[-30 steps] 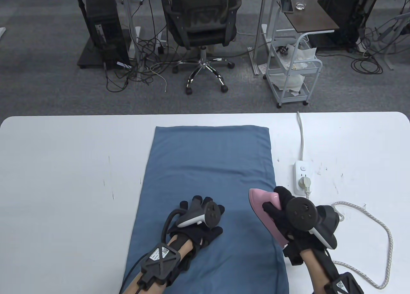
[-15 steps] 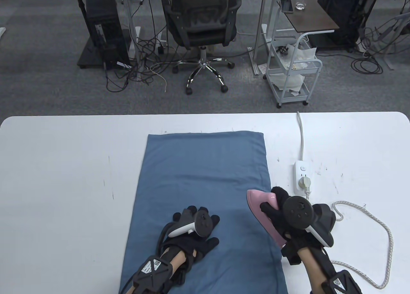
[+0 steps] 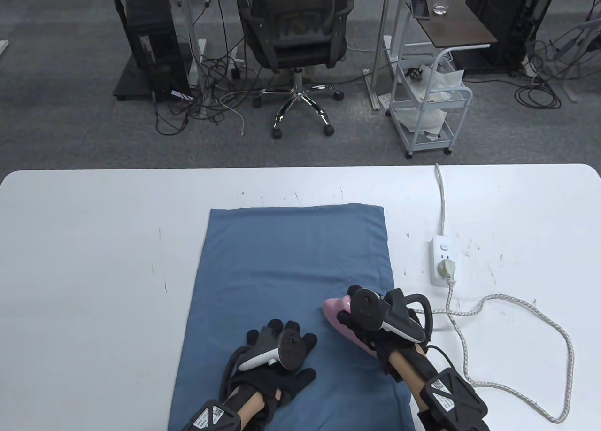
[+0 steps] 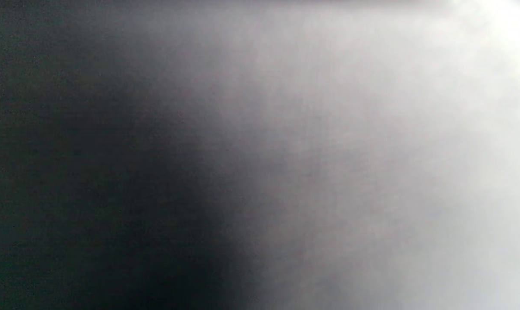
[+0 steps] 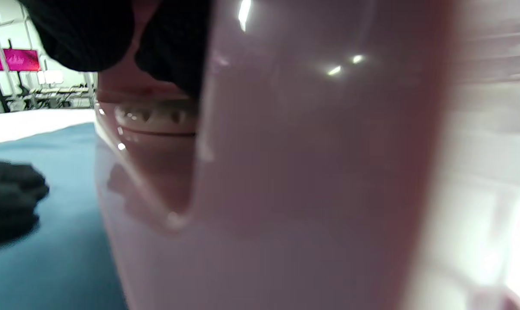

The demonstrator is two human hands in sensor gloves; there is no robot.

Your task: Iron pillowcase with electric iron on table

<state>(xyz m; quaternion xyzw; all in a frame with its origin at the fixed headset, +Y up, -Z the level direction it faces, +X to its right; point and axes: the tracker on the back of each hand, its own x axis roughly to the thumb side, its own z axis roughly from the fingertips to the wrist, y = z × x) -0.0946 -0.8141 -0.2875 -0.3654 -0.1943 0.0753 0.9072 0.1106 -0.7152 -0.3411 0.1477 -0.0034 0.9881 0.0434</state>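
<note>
Table view: left hand (image 3: 277,356) lies palm down on the blue pillowcase (image 3: 291,271), fingers spread flat and pointing toward the far edge, holding nothing; forearm enters from the bottom edge. Right hand (image 3: 371,320) is closed around the handle of the pink electric iron (image 3: 339,313), wrist angled so the iron's nose points up and to the left. Iron sits on the near right part of the pillowcase, just right of the left hand, apart from it.

Right wrist view: pink iron body (image 5: 286,172) fills most of the picture, black gloved fingers (image 5: 174,47) wrapped over its top; blue cloth (image 5: 49,241) lies under and to the left. Left wrist view: only a blurred grey-to-dark field, nothing legible.

Pillowcase lies flat, long side running away from the person, near end cut off by the bottom edge. Its far half is uncovered cloth. White table (image 3: 84,262) shows bare on both sides of it.

Right of the pillowcase: white power strip (image 3: 443,261) with a plug in it, and the iron's braided cord (image 3: 540,316) looping across the table.

Beyond the table: grey carpet, black office chair (image 3: 293,32), white wire cart (image 3: 429,104).
</note>
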